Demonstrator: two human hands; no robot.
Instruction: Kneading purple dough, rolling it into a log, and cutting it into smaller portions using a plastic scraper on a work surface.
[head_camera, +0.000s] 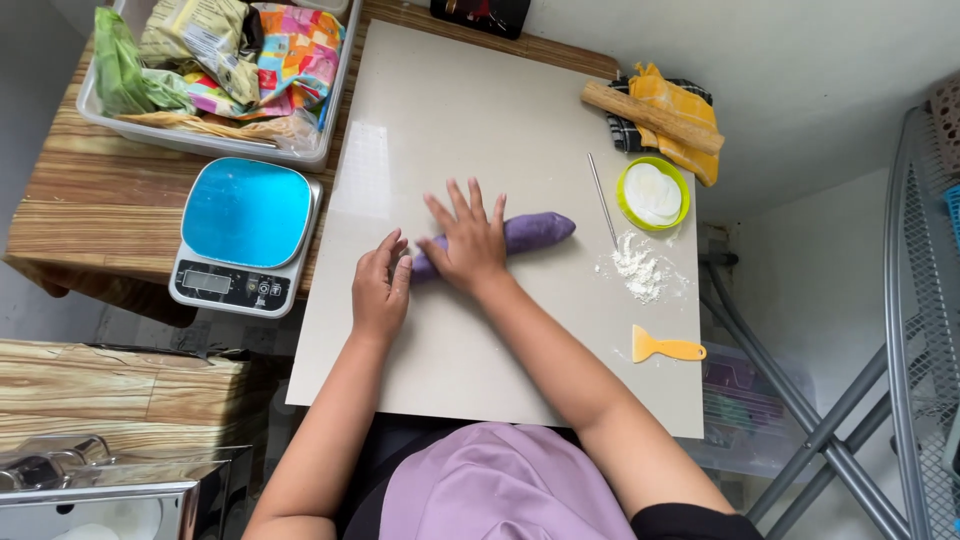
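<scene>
Purple dough log (530, 232) lies on the board (480, 350) under both hands, left (381, 287) and right (468, 243), pressed flat, fingers spread.

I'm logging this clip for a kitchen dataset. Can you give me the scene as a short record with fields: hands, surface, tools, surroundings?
left hand: left hand flat, palm down, on the near end of the purple dough roll
right hand: right hand flat, fingers spread, pressing on the roll's middle
surface: pale board on a wooden table
tools: yellow scraper, thin metal stick, wooden rolling pin on a yellow cloth
flour: small pile; green-rimmed dish
surroundings: blue-topped kitchen scale, tray of packets
</scene>
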